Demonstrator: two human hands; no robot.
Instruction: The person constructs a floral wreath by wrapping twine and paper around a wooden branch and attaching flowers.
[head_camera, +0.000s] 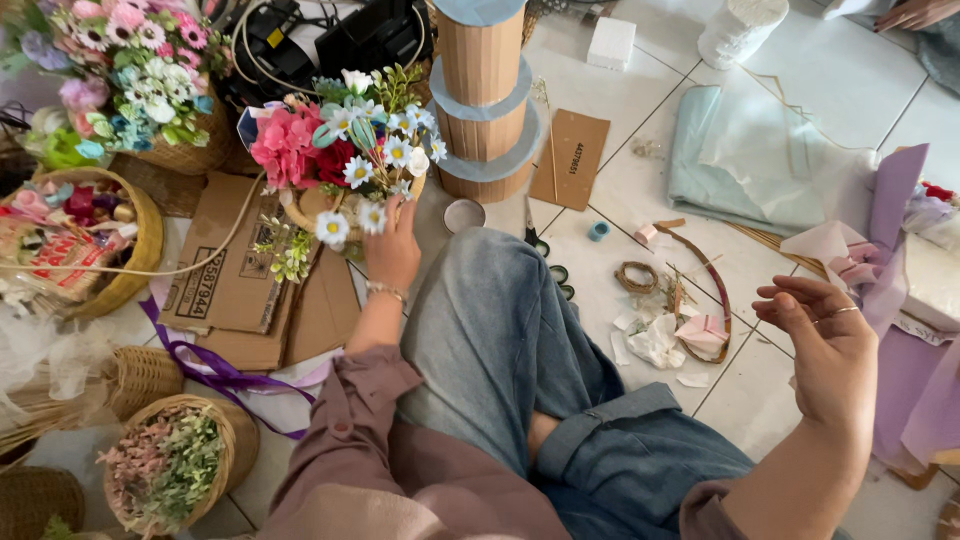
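My left hand (392, 250) reaches forward to a small woven basket (312, 207) of artificial flowers (340, 150), pink, red and white daisies; its fingers touch the basket's right rim among the white daisies. My right hand (825, 335) hovers to the right above the tiled floor, palm up, fingers loosely curled and apart, holding nothing. A ring shows on one finger. My knee in blue jeans (500, 320) lies between the two hands.
A tiered cardboard stand (482, 95) rises behind the basket. Flattened cardboard (235, 270), purple ribbon (215, 370), other flower baskets (130, 80) crowd the left. Scissors (545, 255), twine coil (636, 277), pale green cloth (740, 160) and pink-purple wrapping paper (890, 250) lie right. Another person's hand (915, 12) shows top right.
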